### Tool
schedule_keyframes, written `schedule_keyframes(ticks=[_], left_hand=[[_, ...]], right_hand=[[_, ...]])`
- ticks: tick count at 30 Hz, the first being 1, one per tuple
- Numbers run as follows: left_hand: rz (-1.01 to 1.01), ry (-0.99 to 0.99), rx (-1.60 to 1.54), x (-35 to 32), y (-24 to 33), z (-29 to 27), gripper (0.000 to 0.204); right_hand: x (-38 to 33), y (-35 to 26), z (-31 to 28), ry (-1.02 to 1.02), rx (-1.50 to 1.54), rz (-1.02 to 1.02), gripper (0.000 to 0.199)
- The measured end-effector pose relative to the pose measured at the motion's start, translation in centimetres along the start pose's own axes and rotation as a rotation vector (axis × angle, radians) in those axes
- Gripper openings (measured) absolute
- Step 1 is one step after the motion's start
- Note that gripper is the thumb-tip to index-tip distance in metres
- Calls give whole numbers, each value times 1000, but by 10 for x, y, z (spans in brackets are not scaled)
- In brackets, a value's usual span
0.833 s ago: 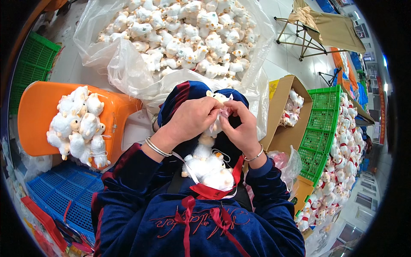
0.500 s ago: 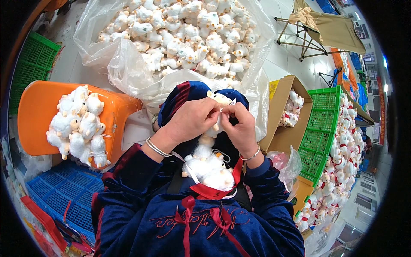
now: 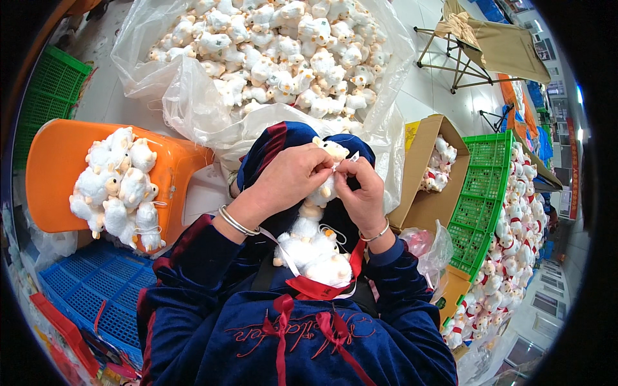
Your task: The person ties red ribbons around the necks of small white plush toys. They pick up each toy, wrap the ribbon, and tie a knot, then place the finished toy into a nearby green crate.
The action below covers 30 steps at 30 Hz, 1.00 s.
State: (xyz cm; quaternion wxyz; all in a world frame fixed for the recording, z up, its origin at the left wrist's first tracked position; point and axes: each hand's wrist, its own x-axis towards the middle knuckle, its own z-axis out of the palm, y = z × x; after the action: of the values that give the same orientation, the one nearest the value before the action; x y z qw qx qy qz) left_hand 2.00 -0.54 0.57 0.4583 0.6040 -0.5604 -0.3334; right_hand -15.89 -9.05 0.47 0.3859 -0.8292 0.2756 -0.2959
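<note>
Between my knees a small white plush sheep (image 3: 331,149) stands with its head toward the far side. At its neck my left hand (image 3: 293,179) pinches a thin white ribbon (image 3: 335,165). Opposite, the fingertips of my right hand (image 3: 362,193) are closed on the same ribbon, nearly touching the left. The fingers hide most of the sheep's middle and whatever knot is there. Nearer my body, more plush sheep (image 3: 315,257) lie in my lap, with a red ribbon (image 3: 315,287) and loose white ribbon beside them.
A plastic bag (image 3: 187,96) heaped with plush sheep lies ahead. At left, an orange chair (image 3: 55,174) carries several sheep above a blue crate (image 3: 96,289). To the right stand a cardboard box (image 3: 412,193), a green crate (image 3: 479,186) and a pile of red-ribboned sheep (image 3: 508,257).
Both hands stay at the sheep's neck. The right hand's fingertips have shifted very slightly; otherwise the scene looks the same.
</note>
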Motion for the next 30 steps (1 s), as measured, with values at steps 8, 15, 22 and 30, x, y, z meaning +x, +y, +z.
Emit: schedule_keyframes(ticks=[8, 15, 22, 30], left_hand=[[6, 3, 1, -2, -2, 3, 9], [28, 41, 42, -3, -3, 7, 10], [40, 60, 42, -3, -1, 9, 9], [36, 49, 21, -2, 2, 7, 10]], right_hand=[[-2, 2, 0, 4, 17, 30, 16], [-3, 3, 0, -8, 60, 51, 15], [0, 0, -1, -15, 34, 34, 15], [-2, 4, 1, -2, 52, 35, 15]])
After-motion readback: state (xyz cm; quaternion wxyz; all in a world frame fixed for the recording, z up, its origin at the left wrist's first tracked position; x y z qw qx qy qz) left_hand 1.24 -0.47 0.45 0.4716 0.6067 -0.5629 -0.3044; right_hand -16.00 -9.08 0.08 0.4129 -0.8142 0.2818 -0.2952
